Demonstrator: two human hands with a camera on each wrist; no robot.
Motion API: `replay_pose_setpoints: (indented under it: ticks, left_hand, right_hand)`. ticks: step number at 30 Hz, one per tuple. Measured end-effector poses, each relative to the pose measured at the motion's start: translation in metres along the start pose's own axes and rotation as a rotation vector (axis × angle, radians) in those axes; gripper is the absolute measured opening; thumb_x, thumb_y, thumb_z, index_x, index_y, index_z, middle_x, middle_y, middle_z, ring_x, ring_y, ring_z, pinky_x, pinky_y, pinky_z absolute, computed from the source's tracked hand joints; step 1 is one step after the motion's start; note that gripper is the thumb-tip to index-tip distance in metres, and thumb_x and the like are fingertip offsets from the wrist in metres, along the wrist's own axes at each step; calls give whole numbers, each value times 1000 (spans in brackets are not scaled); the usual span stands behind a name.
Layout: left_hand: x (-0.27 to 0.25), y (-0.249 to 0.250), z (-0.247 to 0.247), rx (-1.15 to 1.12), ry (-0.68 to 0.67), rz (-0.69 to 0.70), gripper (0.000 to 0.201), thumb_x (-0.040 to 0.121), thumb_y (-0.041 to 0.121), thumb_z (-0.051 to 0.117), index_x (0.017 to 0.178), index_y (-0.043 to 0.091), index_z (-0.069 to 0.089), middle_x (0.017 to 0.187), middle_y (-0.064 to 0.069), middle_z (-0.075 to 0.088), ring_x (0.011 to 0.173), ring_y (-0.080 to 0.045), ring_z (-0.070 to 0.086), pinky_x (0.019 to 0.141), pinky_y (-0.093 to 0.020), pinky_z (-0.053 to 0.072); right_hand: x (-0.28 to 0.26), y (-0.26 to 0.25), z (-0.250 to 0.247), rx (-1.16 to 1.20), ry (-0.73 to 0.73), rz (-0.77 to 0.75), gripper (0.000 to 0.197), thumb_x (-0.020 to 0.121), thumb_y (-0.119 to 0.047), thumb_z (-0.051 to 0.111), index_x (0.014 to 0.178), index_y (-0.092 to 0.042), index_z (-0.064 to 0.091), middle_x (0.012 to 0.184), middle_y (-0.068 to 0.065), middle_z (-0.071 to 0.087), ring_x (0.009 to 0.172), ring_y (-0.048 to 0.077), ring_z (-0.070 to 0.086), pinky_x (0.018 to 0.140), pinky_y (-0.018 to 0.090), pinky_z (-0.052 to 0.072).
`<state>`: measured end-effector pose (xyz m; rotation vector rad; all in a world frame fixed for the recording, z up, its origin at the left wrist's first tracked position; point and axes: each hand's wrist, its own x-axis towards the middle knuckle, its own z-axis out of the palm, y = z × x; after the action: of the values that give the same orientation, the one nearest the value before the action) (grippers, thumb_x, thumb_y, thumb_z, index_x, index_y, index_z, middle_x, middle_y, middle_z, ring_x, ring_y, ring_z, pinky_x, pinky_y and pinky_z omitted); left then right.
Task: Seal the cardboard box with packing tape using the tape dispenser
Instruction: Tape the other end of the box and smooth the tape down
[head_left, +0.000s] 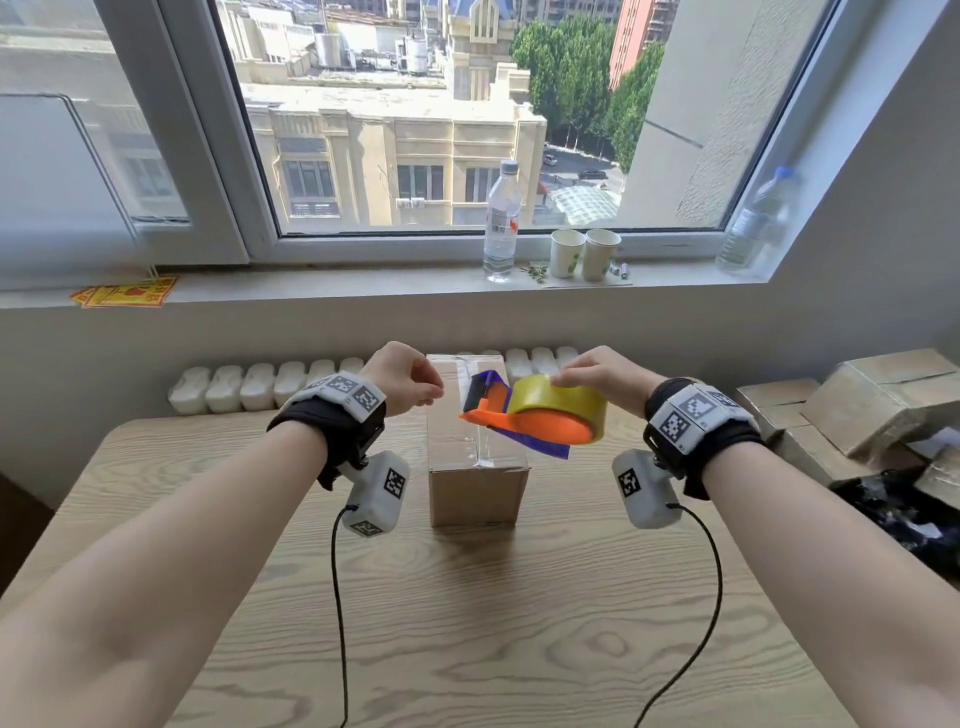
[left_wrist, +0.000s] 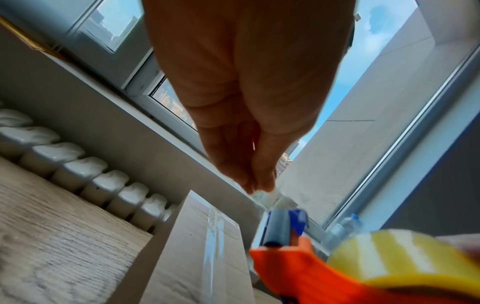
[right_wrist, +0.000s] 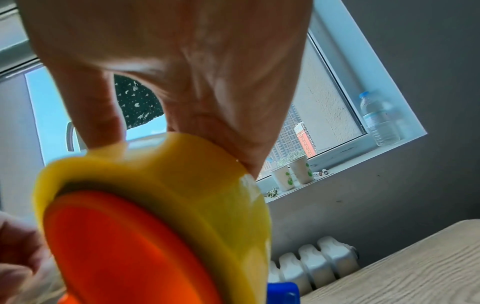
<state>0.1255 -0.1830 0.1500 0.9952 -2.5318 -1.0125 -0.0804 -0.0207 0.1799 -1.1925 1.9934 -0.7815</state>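
A closed cardboard box (head_left: 475, 486) stands upright mid-table, with a strip of clear tape (left_wrist: 213, 242) running along its top seam. My right hand (head_left: 574, 373) holds an orange tape dispenser (head_left: 524, 418) tilted in the air just above the box's right side, with fingers and thumb gripping the yellow tape roll (right_wrist: 187, 181) from above. My left hand (head_left: 426, 392) hovers over the box's left edge, facing the dispenser's blue front end (left_wrist: 285, 228). Its fingertips (left_wrist: 259, 185) pinch the loose clear tape end (left_wrist: 267, 196) coming off the dispenser.
The wooden table (head_left: 467, 634) has bare surface all around the box. A white radiator (head_left: 260, 387) runs behind it. Stacked cardboard boxes (head_left: 857, 410) sit at the right. On the windowsill stand a water bottle (head_left: 502, 223), two paper cups (head_left: 584, 254) and another bottle (head_left: 756, 223).
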Motion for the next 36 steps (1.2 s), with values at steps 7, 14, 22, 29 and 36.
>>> replay_pose_setpoints:
  ticks: [7, 14, 22, 29, 36]
  left_hand:
    - [1, -5, 0, -20, -12, -16, 4, 79, 8, 69, 77, 6, 71, 62, 1, 66, 53, -1, 60, 66, -23, 54]
    - [4, -12, 0, -48, -20, -29, 10, 79, 6, 69, 70, 9, 70, 63, 0, 66, 58, -9, 62, 65, -23, 54]
    - [-4, -38, 23, -6, -140, -185, 6, 80, 7, 68, 79, 2, 71, 65, -4, 66, 64, -14, 63, 77, -31, 56]
    - [-9, -61, 46, -70, -169, -329, 22, 78, 26, 71, 69, 6, 70, 65, -6, 65, 58, -12, 59, 58, -22, 52]
    - [-8, -70, 62, -22, -149, -383, 34, 76, 38, 72, 56, 11, 63, 54, 0, 59, 50, -10, 51, 49, -22, 40]
  right_hand:
    - [2, 18, -10, -198, 66, 43, 39, 77, -48, 68, 67, -10, 64, 67, 1, 53, 66, 17, 50, 60, 29, 36]
    - [6, 29, -25, -364, 119, 146, 51, 74, -55, 67, 69, -5, 64, 69, 8, 54, 65, 20, 50, 58, 30, 36]
    - [0, 46, -9, -565, 46, 332, 60, 70, -66, 63, 58, -8, 57, 69, 18, 59, 55, 24, 48, 48, 29, 27]
    - [26, 78, 22, -552, -59, 383, 53, 66, -63, 69, 52, -15, 49, 54, 2, 50, 52, 18, 46, 51, 29, 31]
    - [45, 93, 27, -585, -127, 377, 56, 62, -69, 66, 59, -15, 55, 59, 3, 54, 56, 21, 49, 56, 29, 34]
